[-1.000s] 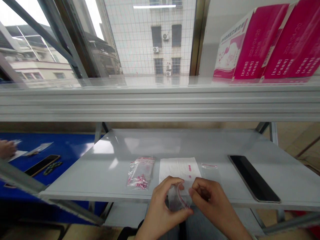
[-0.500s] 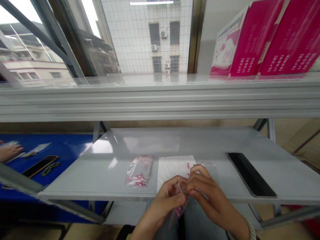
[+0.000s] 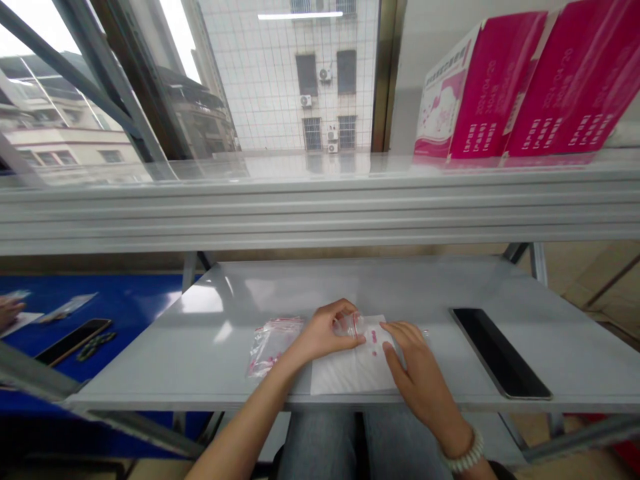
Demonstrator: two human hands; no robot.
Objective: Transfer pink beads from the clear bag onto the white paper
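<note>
My left hand (image 3: 335, 327) is closed on a small clear zip bag (image 3: 354, 324) with a red line at its mouth, held over a white sheet (image 3: 345, 373). What the bag contains I cannot make out. A few small pink pieces (image 3: 374, 336) lie on the sheet, just right of the bag. Beside them my right hand (image 3: 413, 363) rests open, fingers stretched out and thumb apart, nothing in it. Partly behind my left forearm lie several stacked clear zip bags (image 3: 270, 347) with pink pieces inside. A bit of another clear bag (image 3: 425, 332) shows past my right hand.
A black phone (image 3: 500, 353) lies at the right of the grey table (image 3: 160, 360). Magenta boxes (image 3: 495, 87) stand on the shelf (image 3: 300, 213) above. On a blue table at left are another phone (image 3: 75, 340), a dark beaded loop (image 3: 96, 347) and another person's hand (image 3: 10, 310).
Both hands have moved from the table's front edge forward over the white sheet. My right hand has let go of the zip bag; my left still holds it.
</note>
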